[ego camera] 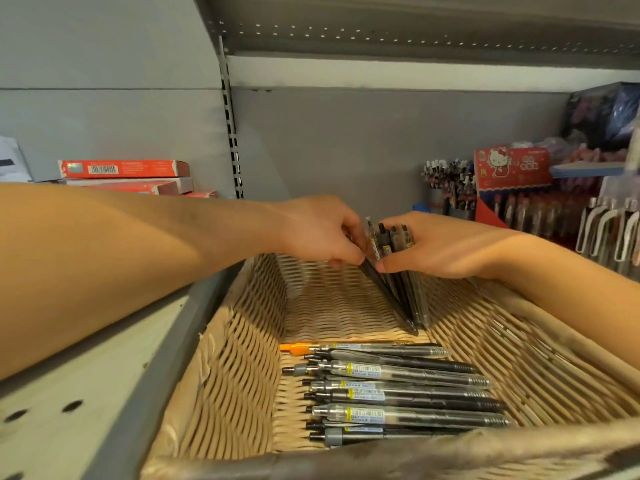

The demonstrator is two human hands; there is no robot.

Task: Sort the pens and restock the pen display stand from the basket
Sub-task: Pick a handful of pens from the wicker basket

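A woven tan basket (242,358) fills the lower view. Several black and clear pens (398,386) lie side by side on its floor, with one orange pen (294,348) at their far end. Above the basket's far end, my right hand (440,245) grips a bundle of dark pens (401,289), tips down on the weave. My left hand (318,230) pinches one dark pen at the bundle's left side. The pen display stand (519,202), red with a cartoon cat header, is on the shelf at the right.
Cups of pens (446,188) stand left of the display. White-clipped pens (609,230) hang at the far right. Red boxes (124,169) are stacked on the shelf at the left. A grey shelf edge (166,341) runs along the basket's left side.
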